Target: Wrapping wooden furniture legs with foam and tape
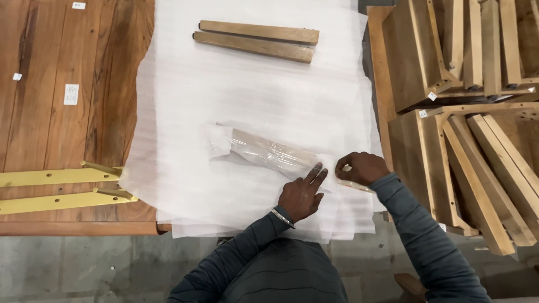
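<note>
A wooden leg wrapped in clear tape and white foam (pixel 264 151) lies slanted on a stack of white foam sheets (pixel 185 101). My left hand (pixel 301 194) rests flat on the sheet with two fingers pressed against the wrapped leg's near end. At that same end my right hand (pixel 362 167) is closed, pinching the wrap or tape. Two bare wooden legs (pixel 257 40) lie side by side at the far part of the foam.
A brown wooden tabletop (pixel 62 112) lies to the left, with two yellow metal brackets (pixel 59 188) on it. On the right stand stacked wooden furniture frames and slats (pixel 466 112). A grey floor (pixel 84 269) runs along the near edge.
</note>
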